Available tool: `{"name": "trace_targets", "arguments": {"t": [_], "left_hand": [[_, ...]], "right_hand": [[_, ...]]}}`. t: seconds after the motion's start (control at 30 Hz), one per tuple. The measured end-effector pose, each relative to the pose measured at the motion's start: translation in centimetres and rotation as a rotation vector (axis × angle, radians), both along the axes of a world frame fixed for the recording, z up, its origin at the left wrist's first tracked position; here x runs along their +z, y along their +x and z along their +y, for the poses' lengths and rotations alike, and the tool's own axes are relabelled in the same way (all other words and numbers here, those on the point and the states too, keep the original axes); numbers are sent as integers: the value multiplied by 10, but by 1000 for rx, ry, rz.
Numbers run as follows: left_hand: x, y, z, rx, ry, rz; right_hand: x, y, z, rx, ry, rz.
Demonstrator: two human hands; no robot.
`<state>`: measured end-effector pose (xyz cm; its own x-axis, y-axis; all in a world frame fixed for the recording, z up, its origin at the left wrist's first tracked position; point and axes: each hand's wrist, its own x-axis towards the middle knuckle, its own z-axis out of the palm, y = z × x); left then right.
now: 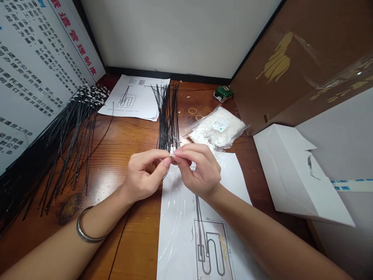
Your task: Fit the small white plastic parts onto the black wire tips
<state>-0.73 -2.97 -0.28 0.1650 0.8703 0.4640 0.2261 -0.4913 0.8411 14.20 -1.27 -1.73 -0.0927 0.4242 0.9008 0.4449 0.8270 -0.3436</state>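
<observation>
In the head view my left hand (147, 171) and my right hand (199, 165) meet fingertip to fingertip over the near end of a bundle of black wires (169, 112). A small white plastic connector (172, 151) shows at the pinched fingertips of my right hand. Thumb and forefinger of my left hand are closed at its side, and a thin black wire (167, 175) curves out beneath them. The fingers hide how wire and connector meet. Just beyond my right hand lies a clear bag of small white parts (218, 126).
Many black wires with white ends (84, 101) lie at the left. Printed drawing sheets (177, 233) are under my hands and at the back (136, 103). A green tape measure (223, 93) sits at the back right, near a brown box (291, 58) and a white box (291, 175).
</observation>
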Motion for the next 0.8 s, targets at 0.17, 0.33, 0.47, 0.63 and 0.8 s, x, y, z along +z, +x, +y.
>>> {"name": "trace_targets", "arguments": {"t": [0.17,0.33,0.47,0.63,0.8], "left_hand": [[-1,-1,3,-3,114,3],[-3,0,6,-28,224,-14],[-3,0,5,-23,215,-8],[-4,-1,4,-34,177,-11],[-5,0,3,-76,52,-59]], "right_hand": [[0,0,2,13,22,12],[-1,-1,4,36,56,27],[0,-1,5,43,49,26],[-1,0,5,50,44,23],[-2,0,5,50,1,3]]}}
